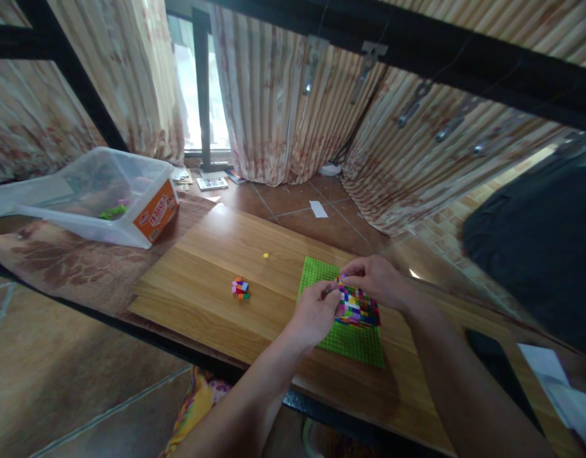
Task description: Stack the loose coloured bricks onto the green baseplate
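A multicoloured structure of small toy building bricks [357, 306] stands on a green studded baseplate [354, 343] at the right of the wooden board. At its left edge my left hand [316, 312] is closed, thumb and fingers gripping the bricks there. My right hand [376, 278] reaches over the far edge, its fingertips pinched together against the top. Whether a loose brick sits between those fingertips is hidden. Left of the baseplate lies a small pile of mixed bricks [240, 288]. A single yellow brick [266, 255] lies farther back.
A clear plastic bin [97, 232] with an orange label and a few green and pink pieces stands at the left. A dark flat object [500, 372] and white papers [555, 375] lie at the right. Curtains [283, 108] hang behind, and a dark metal bar [417, 51] crosses overhead.
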`<action>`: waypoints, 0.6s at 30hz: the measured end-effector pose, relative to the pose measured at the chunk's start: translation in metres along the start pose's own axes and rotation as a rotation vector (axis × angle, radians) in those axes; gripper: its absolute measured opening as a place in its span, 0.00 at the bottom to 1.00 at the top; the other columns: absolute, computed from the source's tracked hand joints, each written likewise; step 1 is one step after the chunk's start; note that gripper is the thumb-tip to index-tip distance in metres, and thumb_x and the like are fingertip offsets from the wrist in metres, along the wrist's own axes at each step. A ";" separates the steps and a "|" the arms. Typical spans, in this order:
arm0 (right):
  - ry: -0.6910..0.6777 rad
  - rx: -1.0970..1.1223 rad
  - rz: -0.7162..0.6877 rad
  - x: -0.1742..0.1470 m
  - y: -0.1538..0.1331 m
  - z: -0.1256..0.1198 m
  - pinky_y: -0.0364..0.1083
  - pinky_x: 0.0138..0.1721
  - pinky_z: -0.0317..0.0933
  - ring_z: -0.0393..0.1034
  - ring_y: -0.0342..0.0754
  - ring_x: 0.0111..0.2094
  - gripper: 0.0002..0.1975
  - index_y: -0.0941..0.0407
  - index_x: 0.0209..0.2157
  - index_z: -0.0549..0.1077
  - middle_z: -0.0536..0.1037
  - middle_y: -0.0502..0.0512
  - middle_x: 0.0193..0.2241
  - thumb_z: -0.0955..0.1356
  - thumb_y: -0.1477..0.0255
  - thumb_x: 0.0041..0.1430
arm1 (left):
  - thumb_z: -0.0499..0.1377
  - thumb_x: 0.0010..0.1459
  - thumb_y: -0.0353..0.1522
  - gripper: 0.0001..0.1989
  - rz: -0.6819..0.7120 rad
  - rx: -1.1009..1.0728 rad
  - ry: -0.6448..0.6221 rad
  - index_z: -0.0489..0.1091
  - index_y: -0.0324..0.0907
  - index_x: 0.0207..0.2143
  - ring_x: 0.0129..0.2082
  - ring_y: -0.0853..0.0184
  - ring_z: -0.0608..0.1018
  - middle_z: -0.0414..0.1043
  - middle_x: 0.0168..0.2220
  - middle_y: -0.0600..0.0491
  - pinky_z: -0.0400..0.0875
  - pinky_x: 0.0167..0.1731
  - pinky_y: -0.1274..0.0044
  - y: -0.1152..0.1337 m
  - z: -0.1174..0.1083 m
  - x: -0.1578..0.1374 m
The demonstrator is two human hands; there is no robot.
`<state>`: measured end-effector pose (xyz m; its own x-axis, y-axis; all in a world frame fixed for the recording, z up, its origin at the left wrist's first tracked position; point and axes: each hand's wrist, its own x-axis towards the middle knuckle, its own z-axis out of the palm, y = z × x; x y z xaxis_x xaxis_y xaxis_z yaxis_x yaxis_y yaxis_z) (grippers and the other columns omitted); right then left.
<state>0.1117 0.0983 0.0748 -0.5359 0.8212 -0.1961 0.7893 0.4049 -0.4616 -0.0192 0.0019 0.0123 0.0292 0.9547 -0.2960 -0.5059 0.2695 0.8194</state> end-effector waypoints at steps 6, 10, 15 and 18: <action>0.042 0.060 0.010 -0.002 0.004 0.005 0.43 0.26 0.58 0.70 0.45 0.25 0.11 0.57 0.27 0.81 0.79 0.51 0.22 0.68 0.66 0.51 | 0.62 0.53 0.32 0.04 0.007 -0.079 0.004 0.73 0.39 0.30 0.21 0.74 0.65 0.65 0.21 0.56 0.58 0.23 0.80 0.005 0.002 -0.003; 0.124 0.175 0.053 -0.005 0.008 0.011 0.46 0.33 0.65 0.74 0.49 0.29 0.11 0.57 0.30 0.81 0.82 0.54 0.28 0.70 0.66 0.48 | 0.59 0.57 0.32 0.06 -0.064 -0.137 -0.025 0.72 0.38 0.30 0.14 0.78 0.57 0.61 0.18 0.59 0.48 0.16 0.83 0.017 0.000 -0.011; 0.202 0.180 0.045 -0.009 0.011 0.018 0.47 0.34 0.66 0.76 0.50 0.30 0.10 0.56 0.31 0.82 0.83 0.54 0.30 0.70 0.66 0.49 | 0.55 0.61 0.31 0.09 -0.155 -0.477 0.054 0.72 0.35 0.36 0.15 0.79 0.62 0.66 0.21 0.55 0.49 0.13 0.86 0.035 -0.007 -0.014; 0.356 0.158 0.079 -0.016 0.010 0.025 0.48 0.33 0.67 0.75 0.50 0.31 0.14 0.56 0.37 0.81 0.82 0.55 0.31 0.72 0.64 0.49 | 0.52 0.63 0.30 0.11 -0.188 -0.668 0.128 0.72 0.32 0.38 0.22 0.76 0.73 0.72 0.26 0.50 0.65 0.20 0.87 0.042 -0.007 -0.012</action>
<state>0.1208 0.0794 0.0512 -0.3162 0.9466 0.0632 0.7532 0.2910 -0.5899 -0.0469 0.0008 0.0469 0.0877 0.8662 -0.4920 -0.9245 0.2547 0.2837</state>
